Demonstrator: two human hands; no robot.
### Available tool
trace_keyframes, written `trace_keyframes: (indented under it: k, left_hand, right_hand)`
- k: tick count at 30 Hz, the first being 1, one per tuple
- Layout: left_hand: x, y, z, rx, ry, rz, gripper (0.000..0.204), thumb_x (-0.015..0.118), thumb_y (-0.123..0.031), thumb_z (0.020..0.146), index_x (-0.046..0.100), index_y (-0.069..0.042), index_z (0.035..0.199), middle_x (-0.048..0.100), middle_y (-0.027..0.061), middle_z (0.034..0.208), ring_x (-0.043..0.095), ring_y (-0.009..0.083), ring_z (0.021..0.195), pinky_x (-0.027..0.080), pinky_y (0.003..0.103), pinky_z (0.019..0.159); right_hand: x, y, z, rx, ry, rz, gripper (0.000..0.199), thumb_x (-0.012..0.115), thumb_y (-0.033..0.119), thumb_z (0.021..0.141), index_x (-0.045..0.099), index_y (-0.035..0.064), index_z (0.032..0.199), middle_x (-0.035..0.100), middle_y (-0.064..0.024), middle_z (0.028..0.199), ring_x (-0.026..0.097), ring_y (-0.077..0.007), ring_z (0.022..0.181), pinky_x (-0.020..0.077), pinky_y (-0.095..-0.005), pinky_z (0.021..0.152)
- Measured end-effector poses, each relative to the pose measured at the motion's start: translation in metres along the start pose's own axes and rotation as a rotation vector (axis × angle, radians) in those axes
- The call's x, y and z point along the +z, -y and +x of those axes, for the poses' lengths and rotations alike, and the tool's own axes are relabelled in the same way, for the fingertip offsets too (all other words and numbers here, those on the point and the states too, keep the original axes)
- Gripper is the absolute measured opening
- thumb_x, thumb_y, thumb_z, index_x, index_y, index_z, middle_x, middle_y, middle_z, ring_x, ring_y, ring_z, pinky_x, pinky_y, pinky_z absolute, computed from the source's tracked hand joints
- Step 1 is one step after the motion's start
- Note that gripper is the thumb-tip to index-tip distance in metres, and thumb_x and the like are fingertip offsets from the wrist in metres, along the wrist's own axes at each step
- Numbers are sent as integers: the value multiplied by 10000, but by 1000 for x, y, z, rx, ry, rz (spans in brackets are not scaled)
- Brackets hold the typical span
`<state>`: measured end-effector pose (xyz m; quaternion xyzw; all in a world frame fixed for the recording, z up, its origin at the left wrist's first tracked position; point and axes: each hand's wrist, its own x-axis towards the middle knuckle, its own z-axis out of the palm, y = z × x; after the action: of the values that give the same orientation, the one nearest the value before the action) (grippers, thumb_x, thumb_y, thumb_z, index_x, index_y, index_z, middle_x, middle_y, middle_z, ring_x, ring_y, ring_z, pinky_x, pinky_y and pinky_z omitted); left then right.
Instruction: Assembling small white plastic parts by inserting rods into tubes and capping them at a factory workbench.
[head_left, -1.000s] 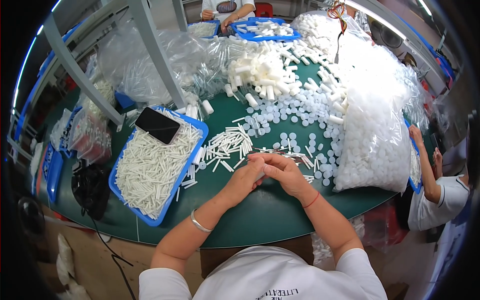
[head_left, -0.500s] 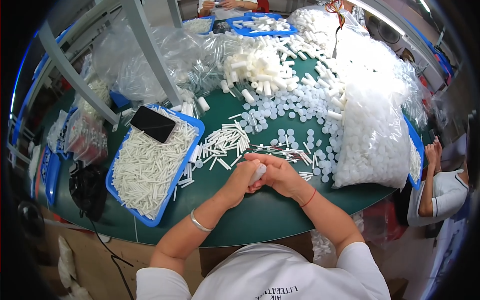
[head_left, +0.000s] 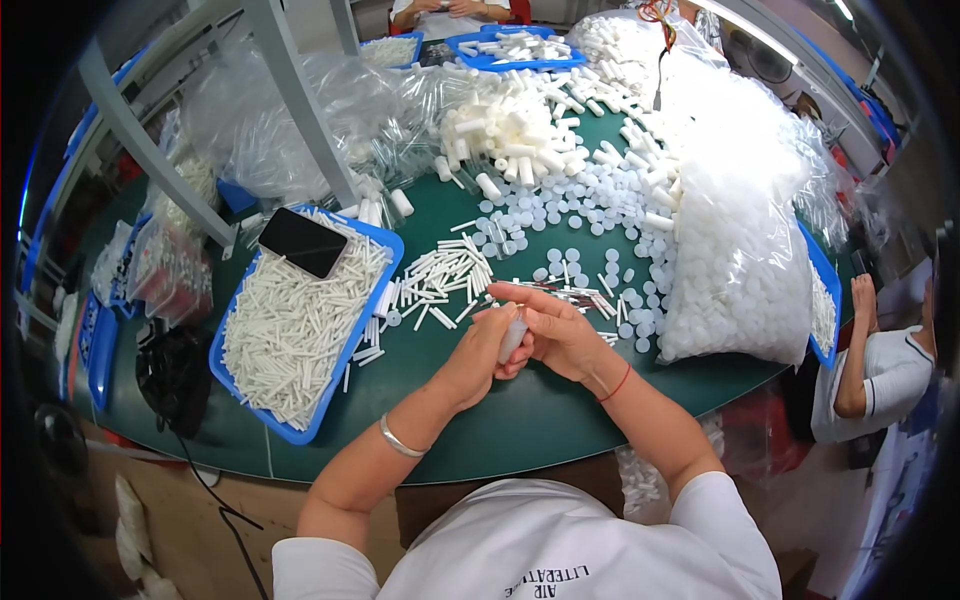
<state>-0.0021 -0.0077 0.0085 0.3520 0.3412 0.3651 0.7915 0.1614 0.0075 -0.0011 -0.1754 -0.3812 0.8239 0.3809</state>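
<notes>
On the round green worktable (head_left: 480,430), one blue plastic tray (head_left: 262,410) of white sticks lies at nine o'clock of the hands. The left hand (head_left: 478,352) and right hand (head_left: 555,328) meet at the centre, wrists bent inward, fingers clamped together around one small white plastic tube (head_left: 512,338).
</notes>
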Motion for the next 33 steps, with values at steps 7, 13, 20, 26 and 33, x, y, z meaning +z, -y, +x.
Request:
trace_keyframes:
  k: [7,13,20,26,33]
  left_hand:
    - [50,12,-30,388,-17,-21,471,267,-428,1020,513,-34,946,534,40,893,494,149,867,376,266,811]
    - [91,88,-58,397,218,130,515,242,-479,1018,534,-63,1101,340,115,1399,373,199,1237,263,369,1066]
    - [94,151,-76,-401,449,-184,524,397,-317,1018,295,5,1419,407,125,1391,389,224,1315,312,386,1108]
    - [90,172,-64,-507,311,-403,441,347,-259,1036,334,-27,1411,429,113,1372,438,203,1270,358,372,1087]
    - [90,164,-60,-521,225,-366,435,338,-276,1037,348,-60,1414,432,47,1376,422,163,1277,360,351,1072]
  right_hand:
    - [34,23,-47,-327,-445,-661,428,459,224,1002,427,-16,1355,535,-116,1272,520,-172,1138,453,-300,923]
    - [65,-23,-167,-199,-494,-763,331,630,157,903,552,-13,1176,590,-51,977,548,-100,846,467,-248,712]
    - [64,-77,-252,-76,-857,-800,226,639,169,882,639,14,1046,634,-37,826,569,-82,716,453,-240,629]
    - [55,-87,-240,0,-1069,-984,229,647,219,856,635,25,977,661,-134,776,653,-219,664,502,-323,597]
    - [42,-96,-225,-116,-1065,-1210,241,654,207,842,595,28,992,643,-160,730,647,-317,634,501,-390,544]
